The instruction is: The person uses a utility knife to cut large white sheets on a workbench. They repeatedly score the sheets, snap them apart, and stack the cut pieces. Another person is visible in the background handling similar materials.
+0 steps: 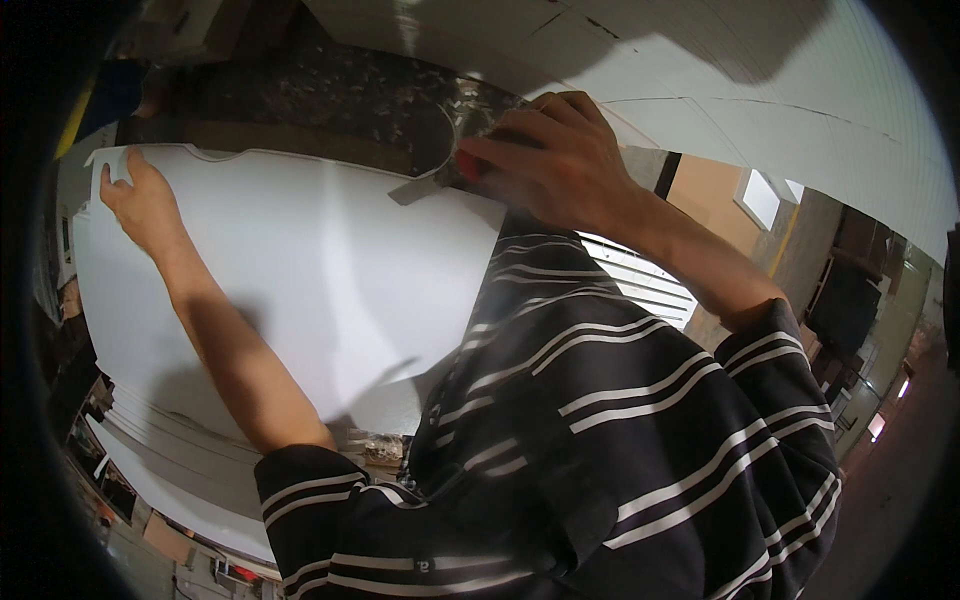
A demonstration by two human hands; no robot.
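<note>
A large white panel [270, 240] lies in front of me, with a shallow notch in its far edge. My left hand [145, 205] rests at the panel's far left corner, with thumb and forefinger apart on the surface. Its other fingers are hard to make out. My right hand [560, 160] is closed around the red handle of a scraper, beyond the panel's right part. The scraper's flat metal blade [420, 188] slants down to the left, at the far edge of the panel. Motion blurs the right fingers a little.
A big pale sheet or board [720, 90] spans the far right. Dark floor with scattered scraps [350, 90] shows past the panel's far edge. More white boards [180, 440] are at the near left, and brown board [710, 195] stands right of my right forearm.
</note>
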